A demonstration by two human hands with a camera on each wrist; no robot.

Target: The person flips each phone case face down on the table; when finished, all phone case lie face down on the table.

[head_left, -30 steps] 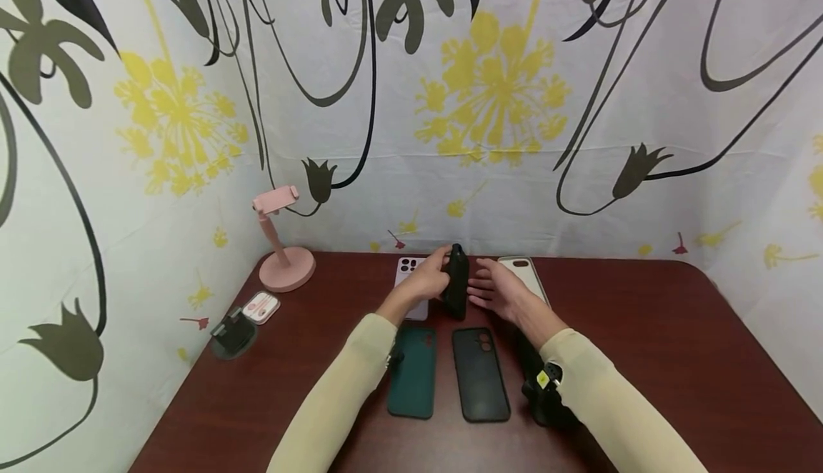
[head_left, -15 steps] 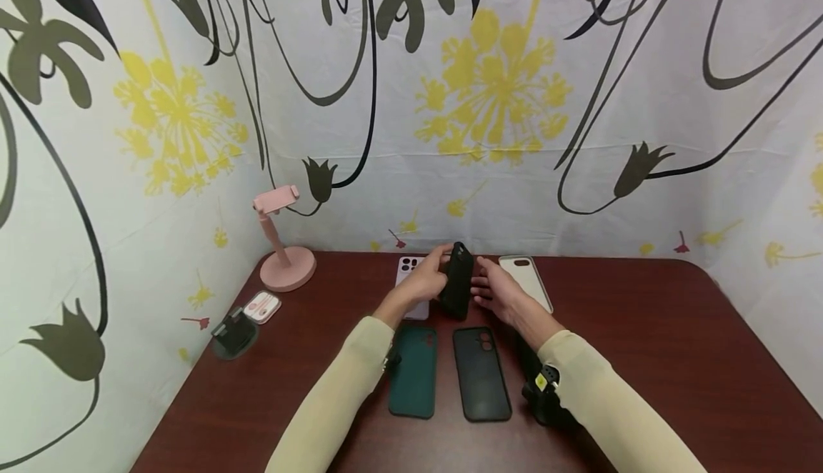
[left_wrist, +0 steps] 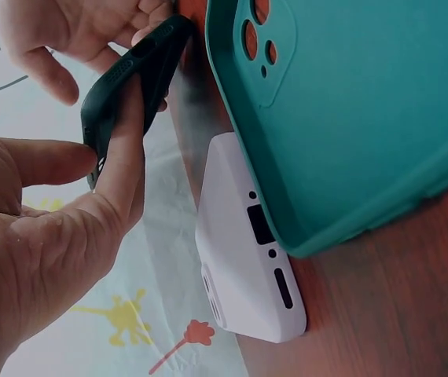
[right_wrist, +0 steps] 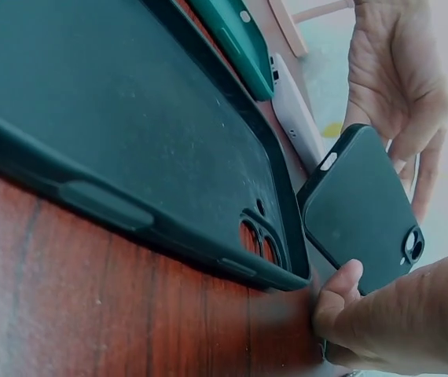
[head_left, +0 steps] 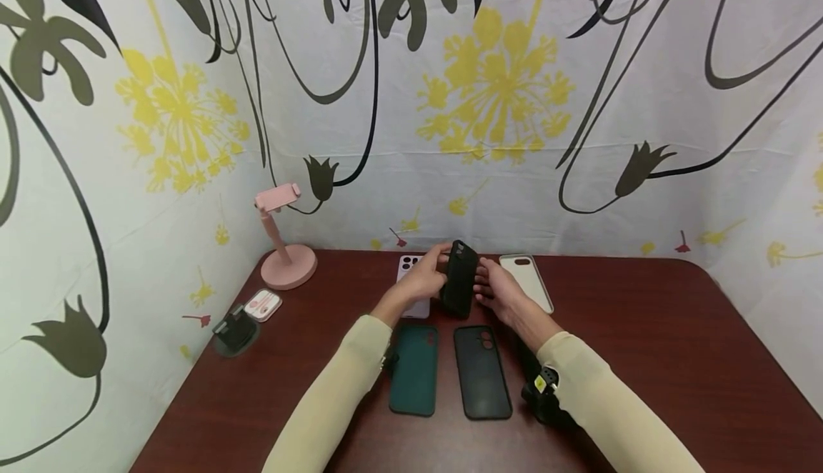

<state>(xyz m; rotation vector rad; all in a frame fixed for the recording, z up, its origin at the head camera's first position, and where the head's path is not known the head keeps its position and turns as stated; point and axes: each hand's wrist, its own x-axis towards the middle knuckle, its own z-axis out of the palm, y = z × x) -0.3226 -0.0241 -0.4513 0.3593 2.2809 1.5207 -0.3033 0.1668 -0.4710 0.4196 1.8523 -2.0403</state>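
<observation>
A black phone case point(head_left: 459, 281) is held upright above the table's far middle, its back with the camera cut-out turned toward me. My left hand point(head_left: 427, 279) grips its left edge; in the left wrist view the fingers point(left_wrist: 126, 149) lie along the case point(left_wrist: 134, 75). My right hand point(head_left: 496, 289) holds its right edge, and the thumb point(right_wrist: 340, 297) presses the case point(right_wrist: 365, 208) at its lower corner. A teal case point(head_left: 414, 369) and a dark case point(head_left: 482, 371) lie flat side by side nearer to me.
A lavender-white phone point(head_left: 408, 273) lies under my left hand and a pale case point(head_left: 529, 280) behind my right. At the left stand a pink phone stand point(head_left: 283, 244), a small white-pink box point(head_left: 262, 305) and a black holder point(head_left: 234, 331). Patterned cloth walls enclose the brown table point(head_left: 643, 330).
The black case has turned from edge-on to showing its back. My right hand has closed in from the right and taken hold of it.
</observation>
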